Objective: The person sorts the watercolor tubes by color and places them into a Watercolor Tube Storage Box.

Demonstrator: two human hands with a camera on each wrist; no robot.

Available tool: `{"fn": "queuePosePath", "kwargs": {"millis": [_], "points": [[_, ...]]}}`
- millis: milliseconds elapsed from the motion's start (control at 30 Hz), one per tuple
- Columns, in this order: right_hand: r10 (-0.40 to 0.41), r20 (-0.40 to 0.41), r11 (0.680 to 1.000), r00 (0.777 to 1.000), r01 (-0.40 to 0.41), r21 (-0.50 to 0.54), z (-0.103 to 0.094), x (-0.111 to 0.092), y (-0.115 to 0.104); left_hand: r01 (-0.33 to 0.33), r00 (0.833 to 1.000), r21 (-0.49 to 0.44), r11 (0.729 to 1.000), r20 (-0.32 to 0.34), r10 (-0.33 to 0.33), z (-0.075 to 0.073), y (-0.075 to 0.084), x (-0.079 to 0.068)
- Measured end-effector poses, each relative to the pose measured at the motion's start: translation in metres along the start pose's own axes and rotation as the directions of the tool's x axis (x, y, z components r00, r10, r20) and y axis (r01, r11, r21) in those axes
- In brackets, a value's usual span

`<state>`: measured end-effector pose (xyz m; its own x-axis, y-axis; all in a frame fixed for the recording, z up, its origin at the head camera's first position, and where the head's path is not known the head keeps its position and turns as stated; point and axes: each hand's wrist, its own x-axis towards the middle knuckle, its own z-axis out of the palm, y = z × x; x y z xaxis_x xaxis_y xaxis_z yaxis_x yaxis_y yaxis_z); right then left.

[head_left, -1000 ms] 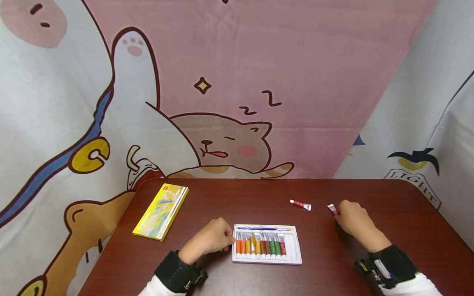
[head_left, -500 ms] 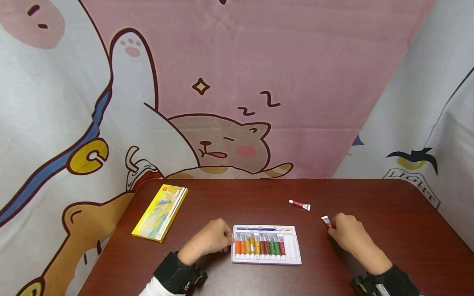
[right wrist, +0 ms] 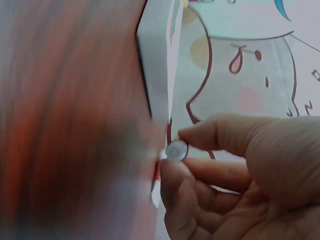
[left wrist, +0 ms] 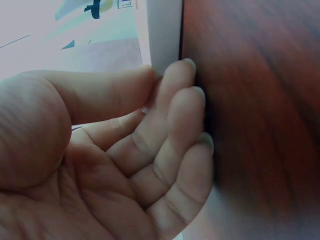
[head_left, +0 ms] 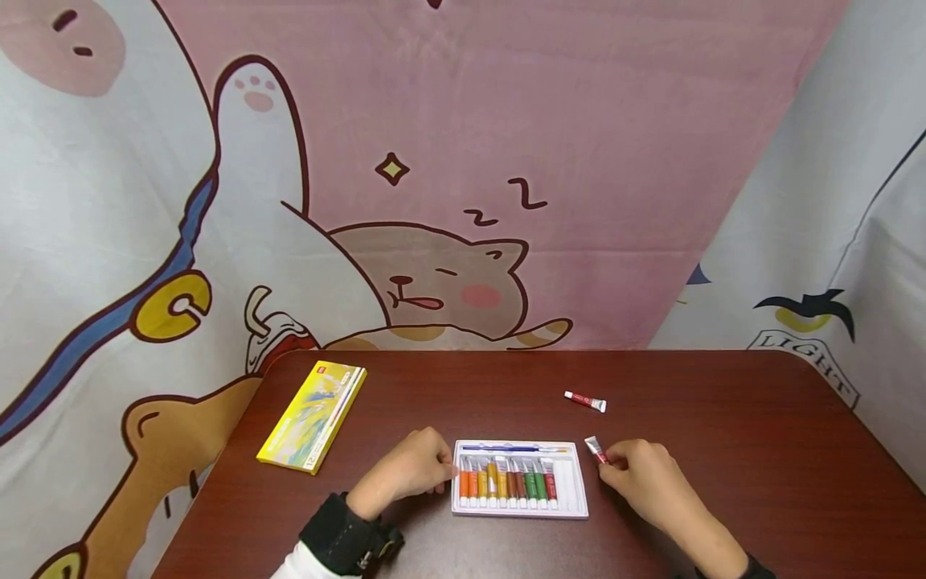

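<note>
A white plastic tray (head_left: 581,505) holds a row of paint tubes (head_left: 512,484), running from orange through yellow and brown to green and red, with a blue paintbrush (head_left: 499,449) along its far side. My left hand (head_left: 411,466) pinches the tray's left edge between thumb and fingers; the left wrist view shows the thumb at the tray wall (left wrist: 162,40). Just right of the tray, my right hand (head_left: 647,481) pinches a small red paint tube (head_left: 596,450) by its cap end. In the right wrist view the tube's round white cap (right wrist: 177,150) shows between thumb and forefinger.
A second red paint tube (head_left: 585,401) lies on the dark wooden table (head_left: 760,434) behind the right hand. At the table's left stands or lies a yellow paint box (head_left: 314,415). A printed cloth (head_left: 615,161) hangs behind the far edge.
My right hand has carried the red paint tube leftward and nearer, from the table's right side to beside the tray. The left hand stays at the tray's edge.
</note>
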<state>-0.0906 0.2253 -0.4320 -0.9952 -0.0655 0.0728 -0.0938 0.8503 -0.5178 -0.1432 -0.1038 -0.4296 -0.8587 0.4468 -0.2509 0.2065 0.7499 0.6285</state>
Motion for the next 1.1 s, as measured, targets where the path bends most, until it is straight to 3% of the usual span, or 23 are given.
{"fn": "queuePosePath", "kwargs": {"millis": [133,333,600,800,1100], "points": [[-0.021,0.017,0.998,1.000,0.020,0.058,0.007,-0.002,-0.012,-0.008,1.000,0.007,1.000,-0.004,0.008,0.000,0.000,0.000],[0.006,0.053,0.993,0.999,-0.012,0.119,0.013,-0.003,-0.028,-0.009,1.000,-0.003,1.000,-0.006,0.009,0.001,0.000,-0.001],[-0.035,0.061,0.994,0.998,0.028,0.106,0.019,-0.004,-0.040,-0.021,1.000,-0.003,1.000,-0.019,0.021,0.002,0.000,-0.001],[-0.007,0.097,0.994,0.995,-0.004,0.113,0.025,-0.004,-0.043,-0.011,1.000,-0.006,1.000,-0.011,0.011,0.002,0.000,0.000],[0.003,0.041,0.995,0.999,-0.007,0.096,0.033,-0.004,-0.048,-0.016,1.000,-0.004,1.000,-0.013,0.016,0.000,0.003,-0.002]]}}
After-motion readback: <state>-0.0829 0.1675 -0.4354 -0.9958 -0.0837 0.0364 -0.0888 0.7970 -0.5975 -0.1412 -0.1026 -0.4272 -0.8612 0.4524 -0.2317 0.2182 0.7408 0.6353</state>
